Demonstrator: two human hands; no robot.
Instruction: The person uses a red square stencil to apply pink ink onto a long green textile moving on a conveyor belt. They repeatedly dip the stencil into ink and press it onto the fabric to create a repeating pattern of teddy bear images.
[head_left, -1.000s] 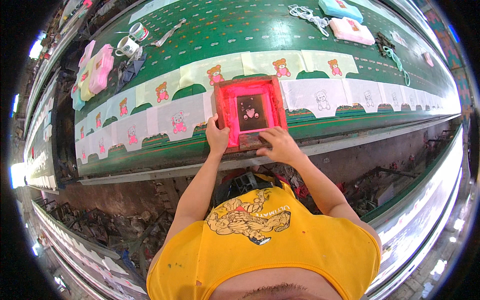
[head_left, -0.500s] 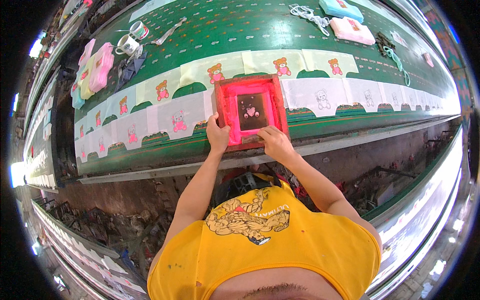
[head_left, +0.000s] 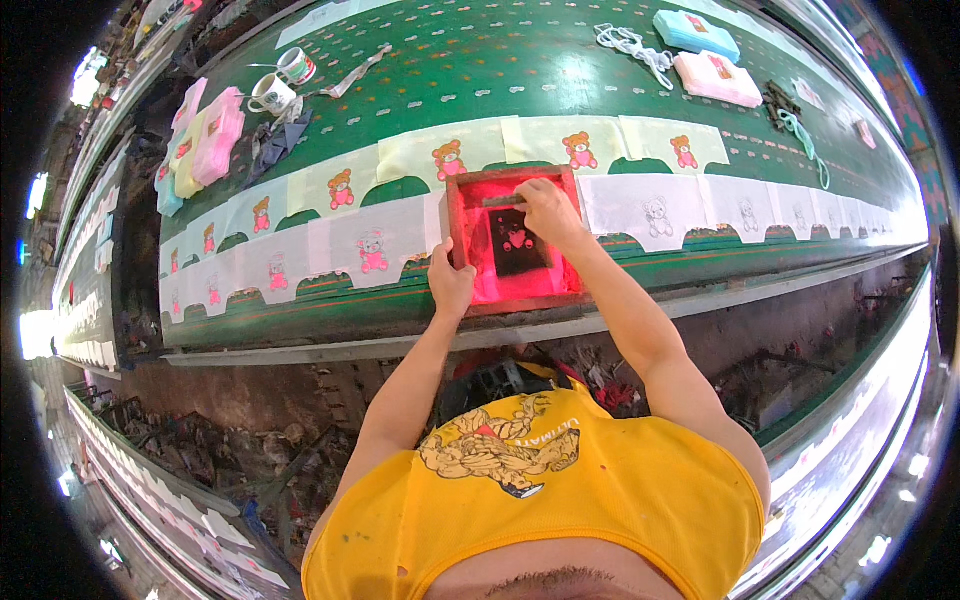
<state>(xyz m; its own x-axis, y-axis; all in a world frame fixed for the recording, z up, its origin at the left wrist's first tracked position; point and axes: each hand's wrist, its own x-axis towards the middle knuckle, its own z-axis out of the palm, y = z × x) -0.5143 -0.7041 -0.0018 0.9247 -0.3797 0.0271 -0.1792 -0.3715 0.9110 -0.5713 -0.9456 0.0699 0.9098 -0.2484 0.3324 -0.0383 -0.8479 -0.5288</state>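
A red-stained wooden screen printing frame (head_left: pixel 457 215) lies on a row of white cloth pieces on the green table. My left hand (head_left: pixel 452 284) grips its near left side, thumb on the rim. Inside the frame, near its far side, my right hand (head_left: pixel 546 210) is closed on a squeegee (head_left: pixel 503 201), partly hidden by the fingers. Pink ink coats the mesh around a dark window with a small heart pattern. To the left, a white cloth piece (head_left: pixel 330 250) bears a pink-and-outline bear; to the right, another white cloth piece (head_left: pixel 625 200) shows only a bear outline.
Behind runs a row of pale cloth pieces (head_left: pixel 400 160) with brown bears. Two mugs (head_left: pixel 271 96), a dark rag (head_left: pixel 280 143) and folded cloth stacks (head_left: pixel 218 138) stand far left. Far right are more folded stacks (head_left: pixel 716 78), white cord (head_left: pixel 640 50) and the table's metal edge (head_left: pixel 360 347) nearer me.
My right hand has moved the squeegee from the near side of the frame to its far side. The left hand still holds the frame's left side. The view has shifted slightly.
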